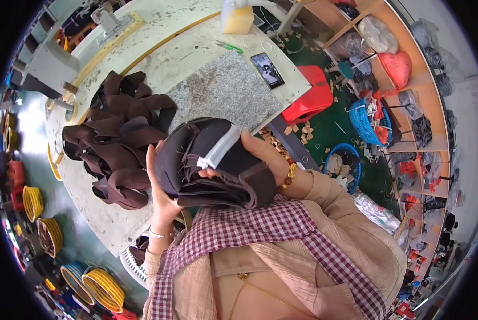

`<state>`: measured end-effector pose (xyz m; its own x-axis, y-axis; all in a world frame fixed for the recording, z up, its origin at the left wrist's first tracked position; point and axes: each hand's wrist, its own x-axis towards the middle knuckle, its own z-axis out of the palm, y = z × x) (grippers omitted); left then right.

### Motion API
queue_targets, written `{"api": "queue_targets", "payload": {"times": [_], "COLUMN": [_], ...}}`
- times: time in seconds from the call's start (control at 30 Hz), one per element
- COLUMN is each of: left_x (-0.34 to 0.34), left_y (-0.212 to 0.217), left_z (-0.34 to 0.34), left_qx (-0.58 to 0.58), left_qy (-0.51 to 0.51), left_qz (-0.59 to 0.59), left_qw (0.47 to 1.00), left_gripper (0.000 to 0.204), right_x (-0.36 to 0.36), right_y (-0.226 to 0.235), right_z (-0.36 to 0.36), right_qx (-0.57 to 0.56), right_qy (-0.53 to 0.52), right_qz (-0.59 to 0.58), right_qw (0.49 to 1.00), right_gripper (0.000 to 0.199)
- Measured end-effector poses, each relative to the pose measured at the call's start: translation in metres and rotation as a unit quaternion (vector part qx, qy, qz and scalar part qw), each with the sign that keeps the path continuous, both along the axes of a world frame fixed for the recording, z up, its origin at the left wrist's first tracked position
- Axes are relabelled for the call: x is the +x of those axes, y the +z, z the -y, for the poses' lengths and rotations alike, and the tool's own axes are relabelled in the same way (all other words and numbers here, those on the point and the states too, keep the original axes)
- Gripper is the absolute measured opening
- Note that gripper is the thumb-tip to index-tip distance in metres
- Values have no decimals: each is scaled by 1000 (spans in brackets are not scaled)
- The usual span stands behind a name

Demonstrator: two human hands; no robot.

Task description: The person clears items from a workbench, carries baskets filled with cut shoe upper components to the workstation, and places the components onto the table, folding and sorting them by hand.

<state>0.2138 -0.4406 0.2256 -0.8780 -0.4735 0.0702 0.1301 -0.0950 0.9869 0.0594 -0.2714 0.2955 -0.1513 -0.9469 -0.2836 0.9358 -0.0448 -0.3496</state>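
Note:
Close in front of my chest, a bundle of dark cut fabric pieces (196, 141), folded over in layers, is held between both hands. My left hand (163, 194) grips its left side, thumb up along the edge and the other fingers mostly hidden. Around the right side wraps my right hand (263, 154), with a fingertip showing in the fold at the middle. A white strip (223, 145) lies across the bundle's top. Loose threads hang at the pieces' edges. Left of the bundle, a heap of dark brown fabric pieces (119, 128) lies on the worktable (95, 213).
On the table are a speckled grey slab (223, 88), a phone (268, 70) and green-handled snips (229, 47). A machine (55, 64) stands at the far left. A red stool (311, 93), blue baskets (366, 121) and bag-filled shelves (428, 122) are to the right.

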Motion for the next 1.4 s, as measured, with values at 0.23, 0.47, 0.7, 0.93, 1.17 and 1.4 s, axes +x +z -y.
{"api": "queue_targets", "payload": {"times": [0.23,0.47,0.7,0.93,1.17,1.4], "left_x": [-25,-90,-106,-70,3,-72], "left_y": [-45,-62,-10,-34,-73,-57], "left_z": [59,109,86,78,-5,-16], "left_qx": [184,32,11,-19,240,449], "left_qy": [-91,-205,-132,149,159,-118], "left_qz": [8,138,58,84,168,-109], "left_qw": [979,968,990,985,943,879], "left_gripper": [59,43,61,48,54,84], "right_x": [-68,-149,-182,-179,-187,-191], "right_y": [-40,-18,4,8,33,-4], "right_z": [10,60,81,109,126,164], "right_qx": [-41,148,44,-85,-38,-13], "right_qy": [38,247,289,260,54,24], "right_qz": [88,-159,-79,-168,-90,-16], "right_qw": [995,944,953,947,994,999], "right_gripper": [59,34,35,42,31,32]}}
